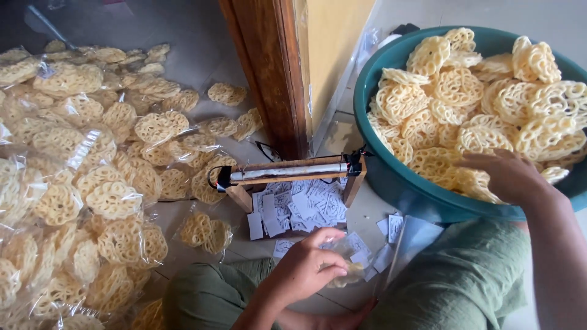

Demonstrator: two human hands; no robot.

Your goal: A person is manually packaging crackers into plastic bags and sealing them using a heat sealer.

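The clear plastic bag [343, 260] sits in my left hand [304, 269], near me and just above my lap, fingers curled round its mouth so that it stays open and steady. My right hand [507, 177] is out to the right, spread over the lattice crackers [465, 91] at the near edge of the teal basin [391, 177], palm down with fingers bent onto one; whether it has truly gripped it, I cannot tell. The basin stands close by my knee, I judge, so the reach is short. Between my hands, on the floor, lie small paper labels [299, 205] under the wooden sealer [293, 172]. Far left, filled bags [79, 183] are heaped out of the way.
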